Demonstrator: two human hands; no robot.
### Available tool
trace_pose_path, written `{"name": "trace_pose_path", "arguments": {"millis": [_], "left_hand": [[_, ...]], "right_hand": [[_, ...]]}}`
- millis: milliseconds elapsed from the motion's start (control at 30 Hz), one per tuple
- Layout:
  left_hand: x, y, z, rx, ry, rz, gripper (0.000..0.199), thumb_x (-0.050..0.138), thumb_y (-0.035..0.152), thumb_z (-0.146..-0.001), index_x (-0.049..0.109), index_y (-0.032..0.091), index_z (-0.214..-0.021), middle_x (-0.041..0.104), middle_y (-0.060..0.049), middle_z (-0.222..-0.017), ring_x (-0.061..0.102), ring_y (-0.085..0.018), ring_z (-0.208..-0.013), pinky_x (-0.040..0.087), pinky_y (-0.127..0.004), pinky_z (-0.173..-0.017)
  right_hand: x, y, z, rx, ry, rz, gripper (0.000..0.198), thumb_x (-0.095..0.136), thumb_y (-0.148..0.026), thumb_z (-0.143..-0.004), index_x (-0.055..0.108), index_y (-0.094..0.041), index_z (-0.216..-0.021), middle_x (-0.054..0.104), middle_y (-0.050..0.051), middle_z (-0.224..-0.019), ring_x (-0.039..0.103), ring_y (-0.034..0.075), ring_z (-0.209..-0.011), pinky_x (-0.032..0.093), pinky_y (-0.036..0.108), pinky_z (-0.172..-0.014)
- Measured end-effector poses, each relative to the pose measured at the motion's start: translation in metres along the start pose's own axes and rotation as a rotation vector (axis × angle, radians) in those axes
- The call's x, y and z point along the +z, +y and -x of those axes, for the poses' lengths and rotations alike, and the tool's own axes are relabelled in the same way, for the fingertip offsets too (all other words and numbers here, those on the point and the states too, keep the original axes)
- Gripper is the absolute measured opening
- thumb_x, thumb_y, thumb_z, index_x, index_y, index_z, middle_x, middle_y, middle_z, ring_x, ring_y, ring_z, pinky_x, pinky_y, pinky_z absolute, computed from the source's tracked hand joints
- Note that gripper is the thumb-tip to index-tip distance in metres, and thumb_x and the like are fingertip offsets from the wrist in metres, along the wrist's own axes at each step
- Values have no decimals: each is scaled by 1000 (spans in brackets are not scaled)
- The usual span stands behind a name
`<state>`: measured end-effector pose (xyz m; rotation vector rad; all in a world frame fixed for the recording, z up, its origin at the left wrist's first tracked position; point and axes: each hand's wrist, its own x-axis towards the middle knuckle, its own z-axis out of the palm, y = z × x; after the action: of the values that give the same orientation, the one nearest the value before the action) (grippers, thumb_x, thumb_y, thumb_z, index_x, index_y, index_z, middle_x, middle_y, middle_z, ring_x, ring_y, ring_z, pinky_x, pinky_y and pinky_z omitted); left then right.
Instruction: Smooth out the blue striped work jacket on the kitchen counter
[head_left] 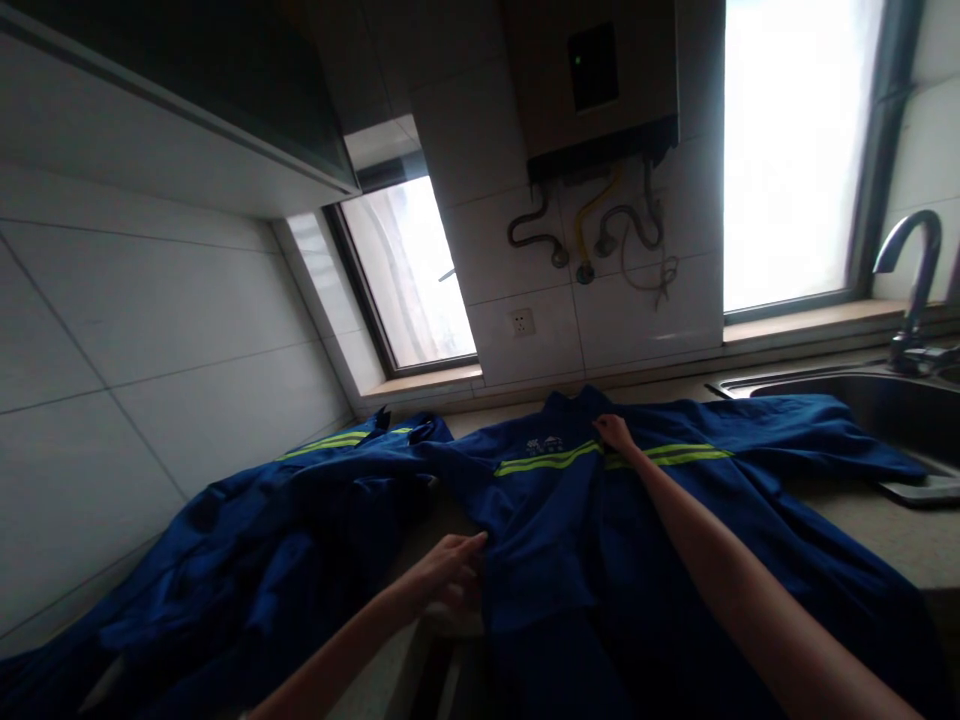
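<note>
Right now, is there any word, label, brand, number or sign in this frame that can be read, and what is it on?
Nothing can be read as text.
Chest print on the blue jacket, above the reflective stripe: pale marks, too small and blurred to read.
Dark panel on the wall heater: only a green dot, no digits legible.
Wall socket: no marking visible.

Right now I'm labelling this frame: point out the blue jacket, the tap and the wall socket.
blue jacket (547, 520): head view, front panel below the yellow stripe.
tap (919, 260): head view, curved spout by the sink.
wall socket (523, 322): head view, middle of the white plate.
</note>
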<state>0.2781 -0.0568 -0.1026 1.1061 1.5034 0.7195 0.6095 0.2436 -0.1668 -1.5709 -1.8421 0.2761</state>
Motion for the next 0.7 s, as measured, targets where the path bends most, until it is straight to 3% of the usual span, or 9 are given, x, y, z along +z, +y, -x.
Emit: {"name": "trace_pose_path", "arguments": {"millis": [167,300,400,533,600,700], "left_hand": [[27,7,-9,-71,35,66,42,72,55,-58,63,16,-73,61,-4,-66,60,-20,-60,50,-31,-47],[26,3,-1,58,44,148,37,80,41,-50,60,16,-69,61,-2,-62,60,-18,-58,48,-26,-48],[12,11,15,145,115,221,35,78,39,-54,61,16,-73,65,-5,-68,63,-19,-61,49,-25,-52],[-22,28,30,233,281,263,39,77,39,-57,60,19,-86,66,-3,-75,62,-16,-59,49,-25,-53],[-38,23,30,256,338,128,42,78,39,-53,59,18,-84,65,-2,-73,61,-17,-59,48,-25,-51],[-48,-4,27,287,294,-138,37,78,40,-51,64,18,-77,67,-4,-76,62,-22,-72,49,-26,-58]], "right_hand": [[3,4,-2,-6,15,-23,28,46,-25,-85,68,-16,-99,67,7,-100,59,19,-98,40,22,-83],[3,4,-4,0,19,-41,28,46,-25,-84,67,-17,-101,67,8,-102,59,19,-98,41,23,-82],[1,4,-6,10,10,-47,28,46,-27,-84,67,-17,-100,67,7,-101,60,19,-96,42,24,-81],[-1,3,-7,24,4,-42,29,45,-28,-85,67,-16,-100,68,7,-99,60,18,-95,41,22,-80],[-2,2,-7,48,14,-30,30,44,-27,-85,66,-15,-102,66,9,-103,59,19,-97,41,22,-81],[-3,0,-7,85,11,-10,31,45,-27,-85,67,-14,-102,65,11,-105,59,20,-99,41,23,-80]]}}
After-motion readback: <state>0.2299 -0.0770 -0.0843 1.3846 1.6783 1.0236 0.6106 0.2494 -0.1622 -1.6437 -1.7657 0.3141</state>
